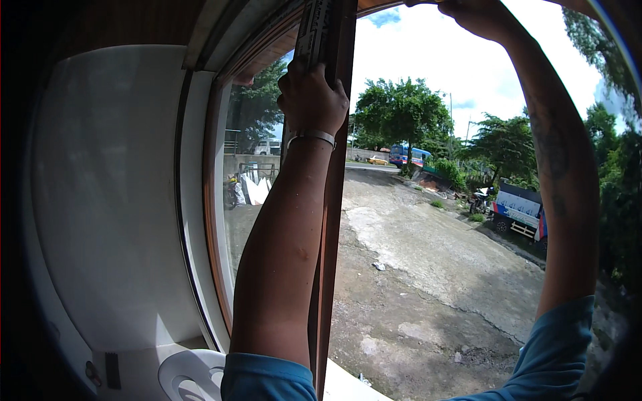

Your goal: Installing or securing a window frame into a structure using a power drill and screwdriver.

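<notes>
My left hand (pixel 313 99) is raised with its back toward me, its fingers curled round the lower end of a long, narrow grey-and-black printed thing (pixel 313 33). That thing stands upright against the dark brown window post (pixel 341 73), and its upper end runs out of view. The hand's thumb side lies against the post. A light band circles my left wrist. Up at the top edge of the opening, my right hand (pixel 471 15) reaches to the upper frame. Its fingers are mostly cut off by the picture's edge, so what they touch is hidden.
Left of the post is a glass pane in a brown frame (pixel 219 267), beside a white wall panel (pixel 114 187). A white plastic chair (pixel 175 374) stands low at the left. Through the opening lie a concrete yard (pixel 414 267), a parked small truck (pixel 518 212) and trees (pixel 401 110).
</notes>
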Motion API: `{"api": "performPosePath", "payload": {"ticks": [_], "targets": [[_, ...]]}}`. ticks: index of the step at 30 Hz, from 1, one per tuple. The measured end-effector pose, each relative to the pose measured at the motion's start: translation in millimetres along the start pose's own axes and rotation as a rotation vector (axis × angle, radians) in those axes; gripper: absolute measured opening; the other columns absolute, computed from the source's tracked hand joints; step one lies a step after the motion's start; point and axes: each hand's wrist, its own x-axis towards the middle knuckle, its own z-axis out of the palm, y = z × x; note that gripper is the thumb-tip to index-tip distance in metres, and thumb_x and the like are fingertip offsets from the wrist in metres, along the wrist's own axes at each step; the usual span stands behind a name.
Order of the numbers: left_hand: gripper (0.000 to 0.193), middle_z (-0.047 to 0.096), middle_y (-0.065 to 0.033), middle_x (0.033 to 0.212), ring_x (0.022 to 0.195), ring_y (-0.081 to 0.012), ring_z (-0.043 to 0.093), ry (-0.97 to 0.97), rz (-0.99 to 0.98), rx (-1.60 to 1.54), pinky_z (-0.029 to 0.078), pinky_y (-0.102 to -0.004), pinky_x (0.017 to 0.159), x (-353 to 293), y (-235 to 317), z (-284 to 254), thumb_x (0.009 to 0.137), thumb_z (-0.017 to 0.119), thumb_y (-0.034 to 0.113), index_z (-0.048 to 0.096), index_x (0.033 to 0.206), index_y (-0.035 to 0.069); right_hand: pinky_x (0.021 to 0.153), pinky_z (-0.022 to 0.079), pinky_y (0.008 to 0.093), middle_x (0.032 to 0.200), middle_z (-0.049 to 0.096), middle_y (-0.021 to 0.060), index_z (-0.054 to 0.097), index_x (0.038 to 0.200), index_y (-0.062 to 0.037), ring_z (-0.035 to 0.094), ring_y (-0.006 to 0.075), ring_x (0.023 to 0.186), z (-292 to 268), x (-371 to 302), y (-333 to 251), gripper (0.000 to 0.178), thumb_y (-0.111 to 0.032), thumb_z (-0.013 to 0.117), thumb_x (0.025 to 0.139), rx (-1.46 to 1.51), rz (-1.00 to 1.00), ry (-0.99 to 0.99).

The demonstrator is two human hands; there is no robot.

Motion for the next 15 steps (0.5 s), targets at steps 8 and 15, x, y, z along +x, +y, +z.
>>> {"api": "performPosePath", "payload": {"ticks": [8,15], "targets": [[0.037,0.054,-0.0122,0.125,0.112,-0.0353,0.055,0.035,0.064,-0.131,0.052,-0.0483,0.087,8,39,15,0.079,0.069,0.031,0.067,0.111,0.012,0.07,0.052,0.0411,0.092,0.066,0.017,0.065,0.102,-0.0047,0.065,0.0332,0.081,-45,-7,66,0.027,-0.024,0.067,0.082,-0.347,0.281,-0.462],[0.036,0.052,-0.0152,0.121,0.11,-0.0365,0.054,0.03,0.084,-0.079,0.052,-0.0516,0.082,12,29,18,0.081,0.068,0.031,0.066,0.112,0.013,0.074,0.05,0.0405,0.094,0.065,0.02,0.06,0.102,-0.0008,0.065,0.0305,0.085,-40,-4,59,0.033,-0.032,0.056,0.092,-0.062,-0.05,-0.036]]}}
